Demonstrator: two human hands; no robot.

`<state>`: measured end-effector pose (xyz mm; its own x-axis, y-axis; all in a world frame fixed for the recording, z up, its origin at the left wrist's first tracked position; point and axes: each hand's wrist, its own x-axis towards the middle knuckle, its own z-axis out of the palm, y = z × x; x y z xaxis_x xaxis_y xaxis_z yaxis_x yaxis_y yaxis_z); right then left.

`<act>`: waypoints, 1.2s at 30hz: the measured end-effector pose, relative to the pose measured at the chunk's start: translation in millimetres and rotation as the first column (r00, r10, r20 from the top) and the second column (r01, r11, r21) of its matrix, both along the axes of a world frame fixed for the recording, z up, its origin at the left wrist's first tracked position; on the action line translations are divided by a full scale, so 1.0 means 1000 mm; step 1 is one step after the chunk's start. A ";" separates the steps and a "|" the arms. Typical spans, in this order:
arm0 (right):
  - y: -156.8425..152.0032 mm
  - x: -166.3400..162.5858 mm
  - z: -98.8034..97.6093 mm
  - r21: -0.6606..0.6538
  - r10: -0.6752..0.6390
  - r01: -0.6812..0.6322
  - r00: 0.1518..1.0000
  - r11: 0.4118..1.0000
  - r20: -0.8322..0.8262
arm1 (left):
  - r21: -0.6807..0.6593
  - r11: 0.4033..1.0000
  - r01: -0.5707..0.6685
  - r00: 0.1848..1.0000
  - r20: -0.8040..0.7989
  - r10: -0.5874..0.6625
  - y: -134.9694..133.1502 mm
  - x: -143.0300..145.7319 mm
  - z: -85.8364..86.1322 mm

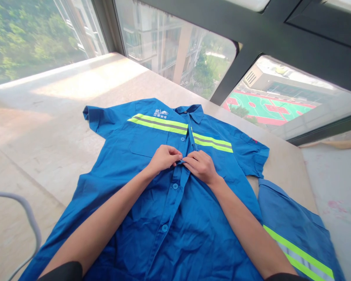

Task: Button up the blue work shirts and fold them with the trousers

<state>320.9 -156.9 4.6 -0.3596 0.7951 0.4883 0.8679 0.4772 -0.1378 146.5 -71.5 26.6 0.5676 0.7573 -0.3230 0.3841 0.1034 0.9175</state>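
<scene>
A blue short-sleeved work shirt (146, 187) with yellow-green reflective strips lies face up, its collar (196, 113) pointing away from me. My left hand (166, 157) pinches the front placket at mid-chest. Against it, my right hand (201, 166) pinches the other front edge, the fingertips of both hands almost meeting. Whatever button sits between them is hidden by the fingers. Below the hands, one button (175, 186) and a lower button (164, 228) show on the placket. Above them, another button (183, 139) is visible, and the front edges part toward the collar.
The shirt rests on a pale stone-like ledge (26, 156) beside windows with dark frames (245, 58). A second folded blue garment (295, 218) with reflective strips lies at the right. A grey-white cable (32, 218) curves in at the lower left.
</scene>
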 end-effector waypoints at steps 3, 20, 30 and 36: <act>0.000 0.001 -0.003 -0.007 -0.037 0.037 0.999 0.999 -0.028 | -0.068 0.998 -0.005 1.000 0.030 0.007 0.002 -0.001 0.003; 0.004 0.000 -0.005 -0.090 -0.009 0.008 1.000 0.996 -0.010 | 0.033 0.996 0.080 0.993 0.088 -0.082 -0.004 -0.013 0.000; 0.008 0.002 -0.006 -0.168 0.015 -0.029 0.996 0.985 -0.085 | 0.276 0.959 0.062 0.994 0.070 -0.084 -0.019 -0.014 -0.010; 0.011 0.004 -0.007 -0.171 0.031 -0.051 0.993 0.984 -0.114 | 0.376 0.917 0.131 0.990 -0.002 -0.141 -0.018 -0.014 -0.006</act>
<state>324.5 -145.7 -2.1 -0.3455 0.8569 0.3825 0.8229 0.4726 -0.3153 132.3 -89.9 20.5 0.6776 0.7352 -0.0156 0.3471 -0.3011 0.8882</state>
